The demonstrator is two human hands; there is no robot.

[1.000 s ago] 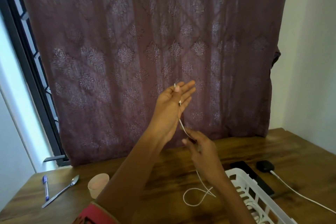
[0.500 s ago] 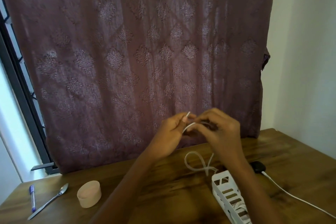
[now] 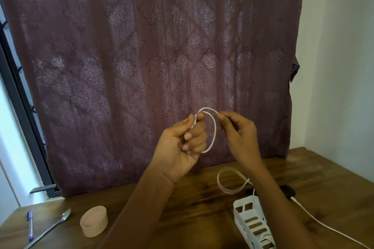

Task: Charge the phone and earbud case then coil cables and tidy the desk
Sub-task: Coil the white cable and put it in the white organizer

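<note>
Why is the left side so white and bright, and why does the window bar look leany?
Head view: daylight past the black window frame overexposes that strip to white; the wide-angle lens likely slants lines near the edge; the thin white cable pinched by the left hand and right hand looks slightly soft.

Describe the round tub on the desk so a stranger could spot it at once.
Start at the wooden desk below the maroon curtain and go to its near left corner. There, just right of a blue pen and a metal spoon, stands a short peach-coloured tub. It alone is squat and round; both neighbours are long and thin.
</note>
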